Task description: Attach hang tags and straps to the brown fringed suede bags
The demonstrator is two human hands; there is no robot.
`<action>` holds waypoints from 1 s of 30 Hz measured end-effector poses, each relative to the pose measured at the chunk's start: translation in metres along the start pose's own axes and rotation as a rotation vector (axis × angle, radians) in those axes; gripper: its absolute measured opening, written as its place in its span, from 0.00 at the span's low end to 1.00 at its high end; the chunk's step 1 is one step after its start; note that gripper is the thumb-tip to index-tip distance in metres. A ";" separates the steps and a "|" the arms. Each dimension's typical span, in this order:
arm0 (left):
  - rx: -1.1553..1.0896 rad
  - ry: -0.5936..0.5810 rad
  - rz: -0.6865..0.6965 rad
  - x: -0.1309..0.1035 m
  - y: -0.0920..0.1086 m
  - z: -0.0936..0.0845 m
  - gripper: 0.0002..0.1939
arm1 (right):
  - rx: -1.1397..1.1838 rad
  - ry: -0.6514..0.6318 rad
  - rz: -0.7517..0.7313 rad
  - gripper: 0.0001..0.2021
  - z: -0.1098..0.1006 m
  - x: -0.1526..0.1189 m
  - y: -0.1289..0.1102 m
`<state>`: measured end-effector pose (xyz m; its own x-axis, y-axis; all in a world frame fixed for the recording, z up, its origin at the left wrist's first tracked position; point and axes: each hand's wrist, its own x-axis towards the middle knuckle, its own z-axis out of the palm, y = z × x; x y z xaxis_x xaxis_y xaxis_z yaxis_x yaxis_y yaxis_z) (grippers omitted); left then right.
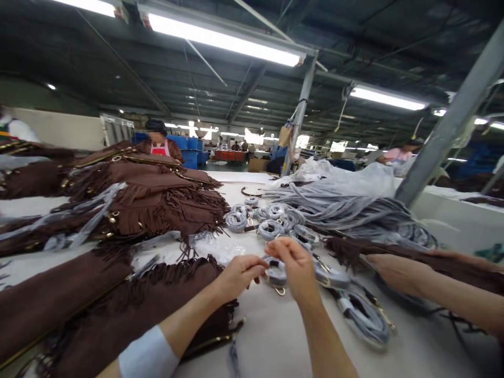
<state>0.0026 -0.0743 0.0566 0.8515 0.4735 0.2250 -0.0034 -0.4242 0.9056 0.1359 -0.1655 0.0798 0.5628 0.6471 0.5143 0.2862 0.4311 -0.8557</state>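
Observation:
Between my hands is a coiled strap in pale grey wrapping, with a gold clasp showing at its lower edge. My left hand pinches at the coil's left side, thumb and fingers together. From above and the right, my right hand closes on the same coil, its fingers bent down over it. Exactly what the fingertips grip is partly hidden. Just beyond lie several similar coiled straps. Another wrapped coil with gold hardware rests to the right. Brown fringed suede-like pieces lie beside my left forearm.
A tall stack of brown fringed pieces stands at left. Long grey wrapped straps heap at back right, near a metal post. A co-worker's hands hold a brown piece at right. Another person stands across the table.

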 end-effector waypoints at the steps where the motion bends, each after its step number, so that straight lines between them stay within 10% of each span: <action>1: 0.089 -0.001 0.039 0.001 0.003 -0.003 0.14 | 0.072 0.080 0.008 0.13 -0.013 0.004 -0.002; 6: 0.708 -0.161 0.218 0.015 0.005 0.003 0.23 | 0.311 0.304 0.050 0.19 -0.062 0.019 -0.003; 11: 0.888 -0.155 0.131 0.031 -0.010 0.042 0.25 | 0.340 0.287 0.157 0.20 -0.053 0.018 0.006; 15: 0.501 -0.091 0.027 0.046 -0.020 0.047 0.10 | 0.314 0.302 0.199 0.20 -0.054 0.018 0.012; 20: -0.098 -0.016 -0.098 0.049 -0.011 0.008 0.18 | 0.289 0.275 0.228 0.22 -0.062 0.019 0.016; 24: -0.788 -0.019 -0.167 0.028 0.009 -0.022 0.22 | 0.296 -0.020 0.288 0.18 -0.046 0.013 0.007; 30: -0.931 -0.067 -0.184 -0.022 0.020 -0.038 0.22 | 0.315 -0.309 0.264 0.16 -0.010 -0.002 -0.002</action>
<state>-0.0365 -0.0642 0.0838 0.9087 0.4138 0.0553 -0.2577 0.4520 0.8540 0.1417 -0.1738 0.0796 0.3149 0.8949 0.3163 -0.1091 0.3652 -0.9245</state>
